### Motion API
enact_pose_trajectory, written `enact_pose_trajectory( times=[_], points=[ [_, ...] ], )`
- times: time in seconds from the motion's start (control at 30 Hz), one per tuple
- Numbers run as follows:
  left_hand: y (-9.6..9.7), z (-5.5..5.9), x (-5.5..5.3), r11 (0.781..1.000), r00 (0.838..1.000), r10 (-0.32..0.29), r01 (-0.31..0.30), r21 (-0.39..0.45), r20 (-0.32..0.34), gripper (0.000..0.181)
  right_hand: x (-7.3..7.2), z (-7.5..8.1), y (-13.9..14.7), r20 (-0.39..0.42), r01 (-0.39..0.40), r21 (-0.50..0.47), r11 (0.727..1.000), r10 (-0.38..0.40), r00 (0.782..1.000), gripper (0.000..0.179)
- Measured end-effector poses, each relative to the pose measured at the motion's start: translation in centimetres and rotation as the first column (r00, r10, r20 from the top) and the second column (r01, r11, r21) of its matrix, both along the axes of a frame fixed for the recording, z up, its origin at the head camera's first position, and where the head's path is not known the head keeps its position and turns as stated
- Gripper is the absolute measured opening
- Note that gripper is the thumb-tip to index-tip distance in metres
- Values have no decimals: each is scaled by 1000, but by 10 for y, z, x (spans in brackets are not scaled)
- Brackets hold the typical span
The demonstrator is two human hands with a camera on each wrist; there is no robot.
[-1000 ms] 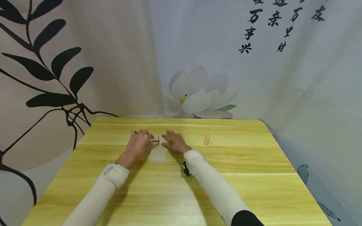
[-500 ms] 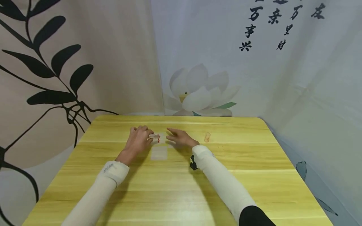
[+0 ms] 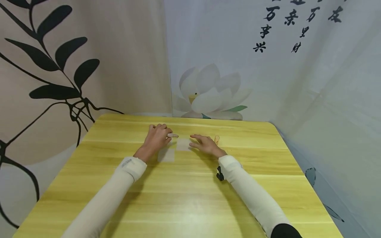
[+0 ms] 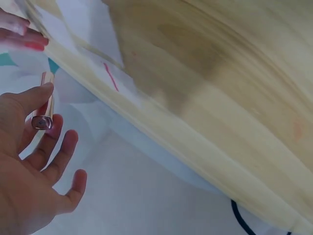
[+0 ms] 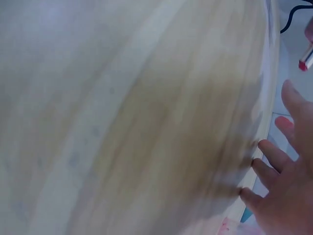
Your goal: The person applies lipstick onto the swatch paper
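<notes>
In the head view my left hand (image 3: 157, 137) pinches a lipstick (image 3: 172, 135) between thumb and fingers, above the far part of the table. The left wrist view shows the lipstick's shiny metallic tube (image 4: 43, 120); its red tip (image 5: 302, 65) shows in the right wrist view. My right hand (image 3: 205, 144) is to the right, fingers spread and holding nothing, with red on one fingertip (image 5: 283, 123). Its fingertips overlap the edge of a white paper square (image 3: 182, 144). Another paper (image 4: 110, 73), near my left hand, bears a red line.
One more white paper square (image 3: 165, 155) lies nearer me on the wooden table (image 3: 178, 191). Behind my right hand stands a small orange-pink, see-through object (image 3: 217, 139), partly hidden. A printed curtain (image 3: 134, 66) hangs behind the table's far edge.
My right hand has moved right, away from the lipstick, and a paper square now shows between the hands. My left hand has shifted right and away from me with the lipstick, off the red-marked paper.
</notes>
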State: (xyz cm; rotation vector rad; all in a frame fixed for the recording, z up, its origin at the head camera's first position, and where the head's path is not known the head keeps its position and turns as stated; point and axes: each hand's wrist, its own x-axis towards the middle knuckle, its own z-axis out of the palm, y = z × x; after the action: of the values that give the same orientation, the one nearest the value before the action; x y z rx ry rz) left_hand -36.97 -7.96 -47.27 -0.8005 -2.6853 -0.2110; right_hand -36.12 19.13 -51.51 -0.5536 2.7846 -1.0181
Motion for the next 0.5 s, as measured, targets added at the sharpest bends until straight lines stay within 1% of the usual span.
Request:
enact_pose_trajectory(
  times=[0.1,0.2,0.27,0.4,0.5],
  points=[
    [10,2,-3,1000,1000,4,-3,-24,28,25,0,-2,-2,-21,-12,38,999,13,1000,55],
    [17,2,-5,999,998,8,-5,-47,60,24,1,-5,-6,-46,-23,119,993,29,999,55],
    [21,2,-5,999,997,9,-5,-52,77,23,2,-5,-7,-57,-24,152,988,33,998,54],
    [25,-2,-6,998,997,10,-6,-57,79,22,5,-3,-8,-59,-24,172,985,35,998,52],
    [25,-6,-6,999,997,14,-10,-50,78,22,6,1,-9,-54,-38,177,984,49,997,51]
  ],
)
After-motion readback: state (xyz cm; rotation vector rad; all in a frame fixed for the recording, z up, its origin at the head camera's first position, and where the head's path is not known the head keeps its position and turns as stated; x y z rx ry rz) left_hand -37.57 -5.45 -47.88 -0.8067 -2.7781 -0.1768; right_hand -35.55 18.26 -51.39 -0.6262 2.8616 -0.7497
